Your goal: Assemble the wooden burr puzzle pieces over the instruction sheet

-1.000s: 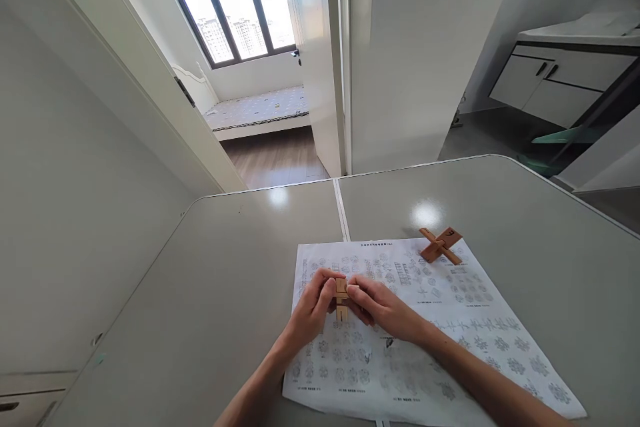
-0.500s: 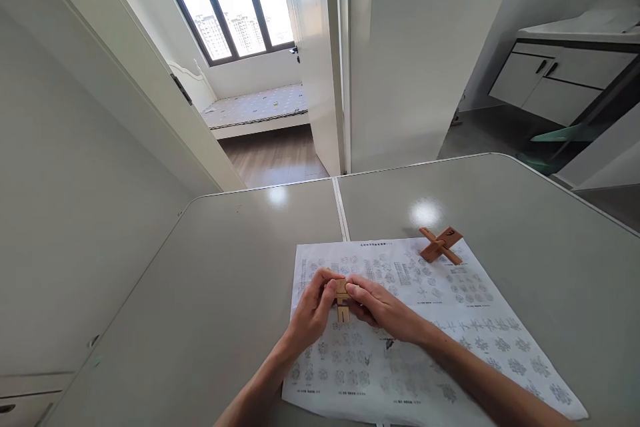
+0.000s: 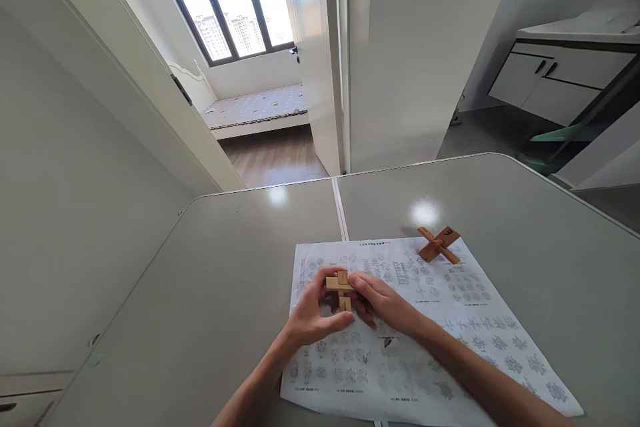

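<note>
While the left thumb pressed up beside its fingertips half a second ago, it has now swung down to the near end of the wooden block (image 3: 339,283), so the left hand (image 3: 313,317) curves wide around it, index finger along its far edge. The right hand (image 3: 385,300) keeps its narrow pinch on the block's right side, thumb on top. Between the two hands, the block shows more of itself than before: a pale, smooth bar pointing left, a square end above it and a darker-marked end nearer the thumb. Beyond the right hand, unmoved, sits a redder wooden cross (image 3: 440,245) of flat interlocked slats. Under both hands spreads a thin, slightly rippled paper (image 3: 350,407) printed with grey drawings; around it, the surface (image 3: 225,280) is grey and glossy.
</note>
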The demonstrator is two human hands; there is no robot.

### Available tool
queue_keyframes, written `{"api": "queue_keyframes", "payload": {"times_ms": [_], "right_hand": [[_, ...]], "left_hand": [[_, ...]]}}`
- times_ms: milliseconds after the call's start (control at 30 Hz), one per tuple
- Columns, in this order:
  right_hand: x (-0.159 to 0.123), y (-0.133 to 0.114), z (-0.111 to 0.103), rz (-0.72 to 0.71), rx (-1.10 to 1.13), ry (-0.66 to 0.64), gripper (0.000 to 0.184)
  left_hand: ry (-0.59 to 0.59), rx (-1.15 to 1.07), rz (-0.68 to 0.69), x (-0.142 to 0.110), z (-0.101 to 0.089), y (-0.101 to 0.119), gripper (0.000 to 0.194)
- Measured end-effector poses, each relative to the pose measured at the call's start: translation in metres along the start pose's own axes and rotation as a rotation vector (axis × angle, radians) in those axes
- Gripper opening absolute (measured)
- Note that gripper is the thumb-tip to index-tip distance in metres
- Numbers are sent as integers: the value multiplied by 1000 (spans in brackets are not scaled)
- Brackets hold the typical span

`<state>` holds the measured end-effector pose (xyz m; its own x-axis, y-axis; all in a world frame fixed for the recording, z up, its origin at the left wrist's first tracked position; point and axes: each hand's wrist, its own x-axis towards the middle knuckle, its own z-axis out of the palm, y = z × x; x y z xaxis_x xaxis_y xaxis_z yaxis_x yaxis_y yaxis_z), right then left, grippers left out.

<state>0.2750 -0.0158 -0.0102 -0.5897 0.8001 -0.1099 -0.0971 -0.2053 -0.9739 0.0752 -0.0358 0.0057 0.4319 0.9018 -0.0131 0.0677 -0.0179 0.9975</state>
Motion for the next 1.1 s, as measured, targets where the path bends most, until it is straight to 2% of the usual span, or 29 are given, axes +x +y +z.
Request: {"api": "queue_keyframes", "payload": {"times_ms": [100,167,267,367,433,533,767,967,1100], "right_hand": [[-1,1,1,-33,15,-4,57],[-3,1,1,-72,22,25,55],[-5,1,2,-125,-107,172,46],[-5,4,1,-205,-360,316,29],[-5,7,1,-285,-476,357,22],[-4,10,1,-353,-585,339,23],[-4,13,2,-343,-684,256,21],[-3,13,3,-327,-666,282,16],[-2,15,2,-315,-649,305,20]], "left_hand": [[33,-37,-16,1,-3,-2,68],[159,-105,-6,3,-7,-3,65],[408,-195,26,8,-16,-6,62],[510,-217,49,11,-22,-7,61],[522,-222,48,12,-23,-7,63],[527,-227,33,11,-23,-6,65],[455,-189,-19,9,-23,-5,62],[449,-189,-32,11,-20,1,60],[453,-194,-37,11,-20,2,63]]}}
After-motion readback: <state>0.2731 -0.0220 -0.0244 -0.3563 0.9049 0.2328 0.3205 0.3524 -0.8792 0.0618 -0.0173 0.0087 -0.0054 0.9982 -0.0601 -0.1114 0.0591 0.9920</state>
